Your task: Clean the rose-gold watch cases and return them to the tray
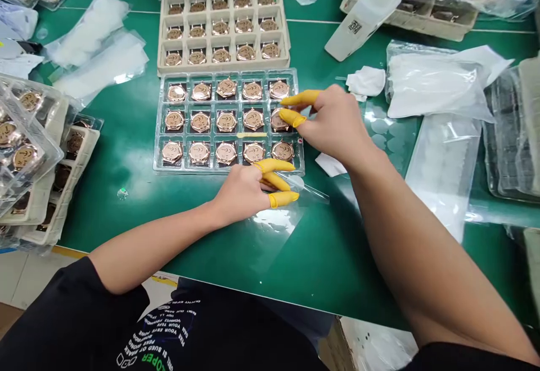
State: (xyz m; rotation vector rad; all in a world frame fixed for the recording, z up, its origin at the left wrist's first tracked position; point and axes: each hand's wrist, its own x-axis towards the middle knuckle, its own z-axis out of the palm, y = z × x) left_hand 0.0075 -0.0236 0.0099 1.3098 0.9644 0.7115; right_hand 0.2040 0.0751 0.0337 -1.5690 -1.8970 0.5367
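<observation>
A clear plastic tray lies on the green table and holds several rose-gold round watch cases in three rows. My right hand, with yellow finger cots, pinches at the case in the middle row's right-most cell. My left hand, also in yellow cots, rests at the tray's front edge, fingers pressed together on a thin clear film that trails to the right.
A beige tray of similar cases sits behind the clear one. Stacked trays stand at the left, plastic bags and more trays at the right. Clear round films lie beside my right hand.
</observation>
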